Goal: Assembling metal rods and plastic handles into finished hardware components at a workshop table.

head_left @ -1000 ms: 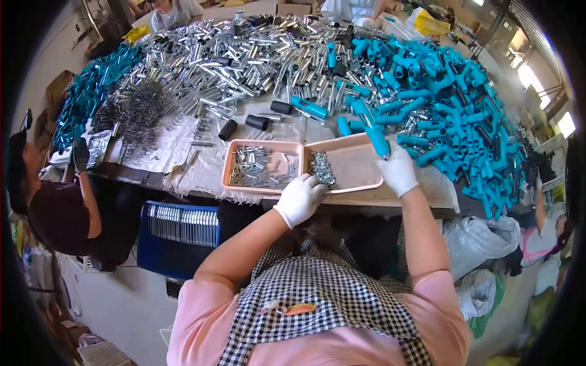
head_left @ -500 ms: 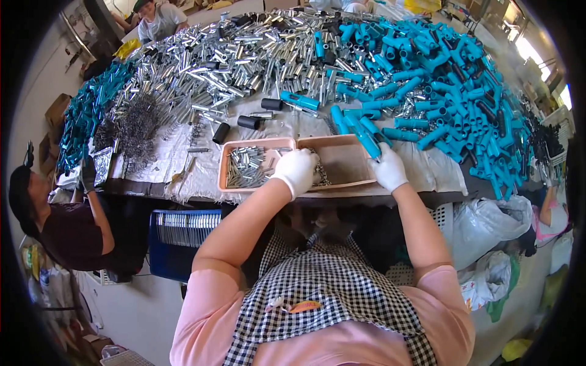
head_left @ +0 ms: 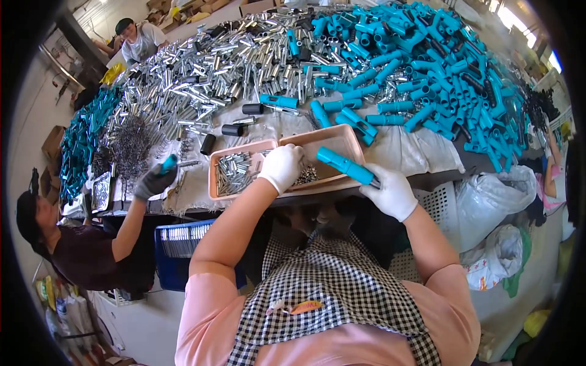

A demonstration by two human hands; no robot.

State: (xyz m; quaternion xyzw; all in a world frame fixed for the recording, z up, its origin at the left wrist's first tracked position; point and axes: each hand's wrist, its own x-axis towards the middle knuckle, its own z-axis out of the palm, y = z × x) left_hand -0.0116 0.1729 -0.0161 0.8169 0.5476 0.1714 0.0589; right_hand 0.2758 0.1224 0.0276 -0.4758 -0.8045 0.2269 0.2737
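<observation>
My right hand (head_left: 392,194), in a white glove, grips a teal plastic tube (head_left: 343,166) with a cut-out side by its near end. The tube slants up and left over the right-hand tan tray (head_left: 332,139). My left hand (head_left: 282,167), also gloved, is at the join of the two trays, its fingers curled down by small shiny metal parts (head_left: 307,175). Its fingertips are hidden, so what they pinch does not show. The left-hand tray (head_left: 215,190) holds many short metal pins (head_left: 235,169).
Beyond the trays lie heaps of metal tubes (head_left: 210,76) and teal tubes (head_left: 452,79). Black sleeves (head_left: 232,130) and tangled springs (head_left: 129,143) lie left of centre. At the left, a co-worker's dark-gloved hand (head_left: 155,182) holds a teal piece. A blue crate (head_left: 165,259) stands below the table edge.
My right hand has drawn the teal tube nearer to me, over the right-hand tray. My left hand stays at the trays. The left co-worker's hand has come forward with a teal piece. The view has shifted.
</observation>
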